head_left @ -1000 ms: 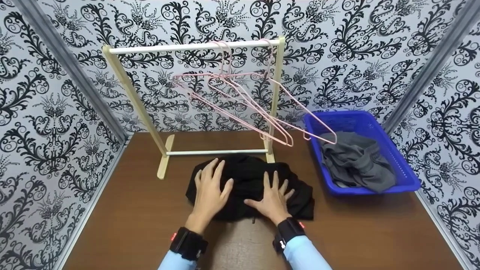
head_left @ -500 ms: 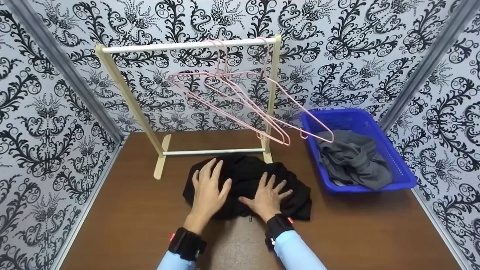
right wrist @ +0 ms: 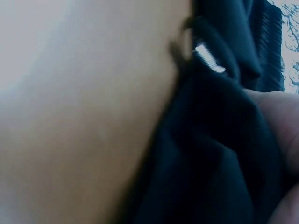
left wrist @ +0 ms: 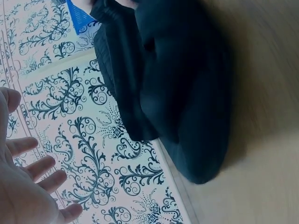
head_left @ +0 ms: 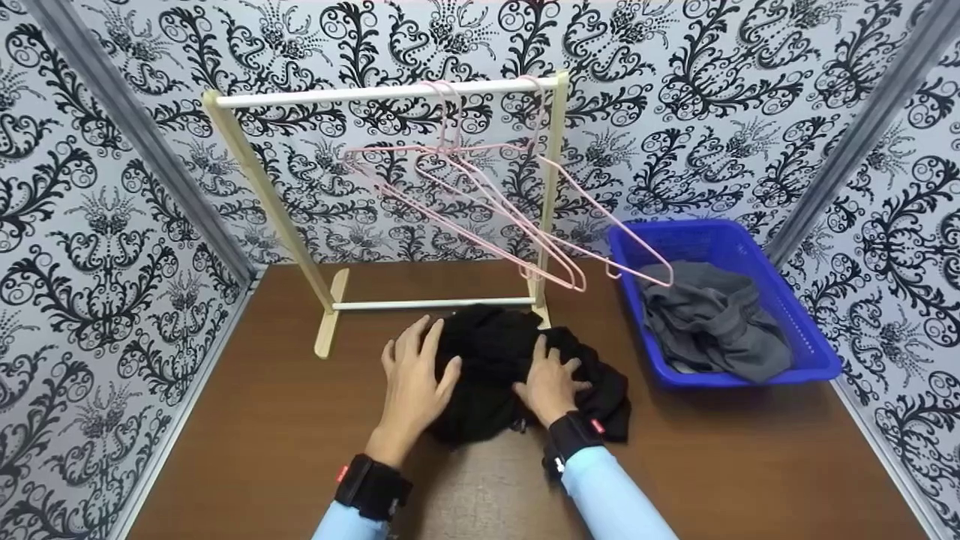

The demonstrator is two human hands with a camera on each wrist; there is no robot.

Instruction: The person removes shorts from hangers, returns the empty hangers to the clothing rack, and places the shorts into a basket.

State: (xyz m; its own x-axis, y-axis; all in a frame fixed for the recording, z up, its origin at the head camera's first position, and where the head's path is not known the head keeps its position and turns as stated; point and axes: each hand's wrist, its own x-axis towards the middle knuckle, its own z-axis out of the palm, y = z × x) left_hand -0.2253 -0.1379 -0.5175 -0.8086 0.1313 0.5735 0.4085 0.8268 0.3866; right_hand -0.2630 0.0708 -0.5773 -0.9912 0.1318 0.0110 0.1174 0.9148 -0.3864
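Note:
A bunched black garment (head_left: 487, 360) lies on the brown table in front of the rack. My left hand (head_left: 412, 379) is beside its left side with fingers spread; in the left wrist view the fingers (left wrist: 37, 170) stand apart from the cloth. My right hand (head_left: 551, 382) is on the garment's right part, its bent fingers gripping the fabric. Close up in the right wrist view, a silvery zip piece (right wrist: 209, 58) and a dark loop show on the cloth, with a thumb or finger (right wrist: 280, 121) against it. Folds hide the garment's exact shape and some right fingertips.
Behind the garment stands a wooden rack (head_left: 270, 202) with a white top bar (head_left: 322, 96). Pink hangers (head_left: 517, 217) hang from it and jut toward the basket. At right, a blue basket (head_left: 814, 360) holds grey clothing (head_left: 712, 322). Patterned walls (head_left: 105, 300) enclose the table (head_left: 247, 435).
The garment's left edge has drawn in to the right, away from my left hand, and the cloth is more bunched. My right hand's fingers have bent in. My left hand has hardly moved.

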